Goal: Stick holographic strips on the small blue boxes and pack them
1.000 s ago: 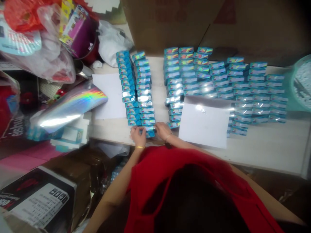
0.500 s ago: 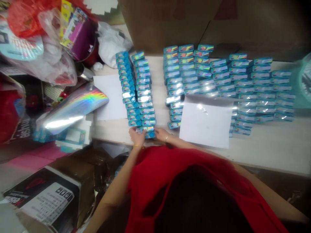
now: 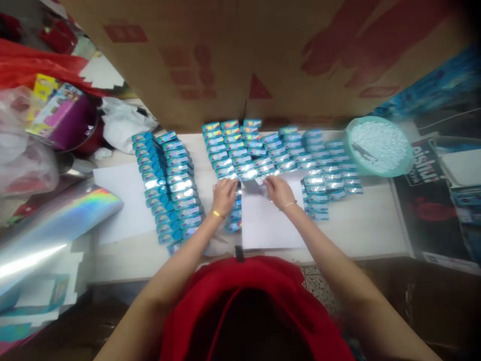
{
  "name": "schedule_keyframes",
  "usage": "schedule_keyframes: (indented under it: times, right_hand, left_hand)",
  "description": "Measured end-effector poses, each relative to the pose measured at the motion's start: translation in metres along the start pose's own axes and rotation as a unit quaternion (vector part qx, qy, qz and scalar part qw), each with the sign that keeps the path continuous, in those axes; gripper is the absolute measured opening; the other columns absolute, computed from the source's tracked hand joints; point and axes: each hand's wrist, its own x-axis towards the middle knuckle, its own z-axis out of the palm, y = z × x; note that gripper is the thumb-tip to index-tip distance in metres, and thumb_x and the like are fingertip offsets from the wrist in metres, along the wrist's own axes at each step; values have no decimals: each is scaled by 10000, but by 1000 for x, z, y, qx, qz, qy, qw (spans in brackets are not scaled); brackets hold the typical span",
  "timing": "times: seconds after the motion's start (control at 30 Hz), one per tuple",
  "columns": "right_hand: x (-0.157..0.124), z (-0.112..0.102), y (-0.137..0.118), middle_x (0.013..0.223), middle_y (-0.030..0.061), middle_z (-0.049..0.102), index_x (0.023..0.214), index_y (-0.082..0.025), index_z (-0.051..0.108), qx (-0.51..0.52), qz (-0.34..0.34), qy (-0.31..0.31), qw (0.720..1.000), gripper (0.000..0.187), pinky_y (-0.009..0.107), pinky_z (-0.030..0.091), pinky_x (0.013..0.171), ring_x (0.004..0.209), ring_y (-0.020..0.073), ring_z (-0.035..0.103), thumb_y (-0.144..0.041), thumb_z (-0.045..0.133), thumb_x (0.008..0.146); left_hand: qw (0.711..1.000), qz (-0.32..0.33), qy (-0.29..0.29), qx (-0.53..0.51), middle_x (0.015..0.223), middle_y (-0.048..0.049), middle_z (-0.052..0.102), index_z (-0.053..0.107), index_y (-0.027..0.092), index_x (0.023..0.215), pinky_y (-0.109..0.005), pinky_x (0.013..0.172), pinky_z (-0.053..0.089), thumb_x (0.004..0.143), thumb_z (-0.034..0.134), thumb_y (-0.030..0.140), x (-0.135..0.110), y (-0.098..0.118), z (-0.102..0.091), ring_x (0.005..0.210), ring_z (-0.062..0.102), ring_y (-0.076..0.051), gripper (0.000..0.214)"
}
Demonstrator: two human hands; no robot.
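Rows of small teal boxes (image 3: 221,149) with shiny labels stand on the pale table, and a white sheet (image 3: 274,225) lies over part of them. My left hand (image 3: 224,195) is at the sheet's upper left corner, fingers curled together beside the boxes; whatever they grip is hidden. Over the sheet's top edge, my right hand (image 3: 278,191) pinches near a small clear, shiny bit that blur keeps me from naming. Two more columns of teal boxes (image 3: 184,193) stand to the left of my left hand.
A large cardboard box (image 3: 210,60) walls off the back. On the right sits a mint-green basin (image 3: 408,150) full of small white pieces. At the left are a rainbow-shiny sheet (image 3: 75,220), a white paper (image 3: 112,195), a purple container (image 3: 69,125) and plastic bags (image 3: 126,125).
Both hands have left the near end of the left box columns and moved right and farther back, to the white sheet. The view has shifted right, showing the whole basin.
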Motion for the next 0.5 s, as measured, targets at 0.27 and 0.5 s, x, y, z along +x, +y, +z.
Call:
schedule_keyframes:
  times: [0.27,0.5]
  right_hand:
    - [-28,12,3,775,64,657,905,-183,655,57,37,-109,992,282,276,384,661,740,202,589,-335,421,947]
    - [7,37,2,1170,134,570,1234,-181,561,-62,-79,-4,995,345,425,244,953,1103,281,428,-322,419,953]
  left_hand:
    - [971,80,-162,154,1245,-114,535,603,206,1080,-429,911,351,820,627,309,42,-1,46,1152,443,-300,281]
    - [982,15,-166,92,915,-60,624,573,180,991,-370,829,376,856,516,170,26,-6,43,906,562,-222,147]
